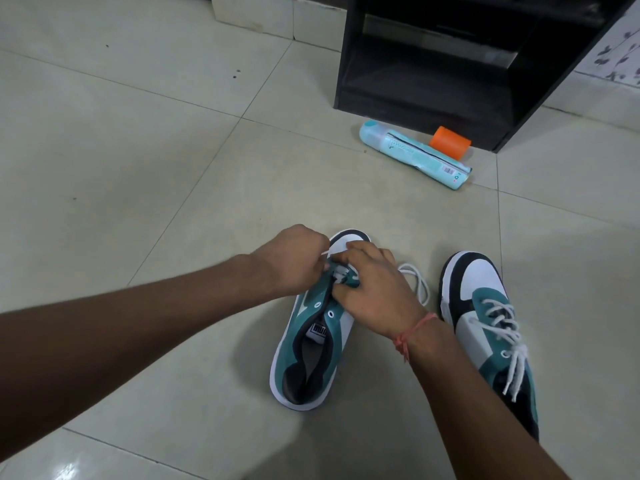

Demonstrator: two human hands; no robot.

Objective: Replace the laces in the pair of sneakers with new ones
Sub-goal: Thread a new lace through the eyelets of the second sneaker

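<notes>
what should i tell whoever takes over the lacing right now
Left hand pinches a white lace end at the front eyelets of the left sneaker. Right hand grips the same shoe's upper beside it. Slack lace loops on the floor between the shoes. Right sneaker stands fully laced. Left to do: thread the remaining eyelets; the rear ones are empty.

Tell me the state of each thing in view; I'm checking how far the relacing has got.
Left sneaker: upright, upper eyelets empty, being laced near the toe.
Right sneaker: fully laced, ends loose.
White lace: partly threaded, slack looped on the floor.
Left hand: pinching the lace.
Right hand: gripping the eyelet area.
Teal packet: lying flat.
Orange cup: tipped over.
</notes>
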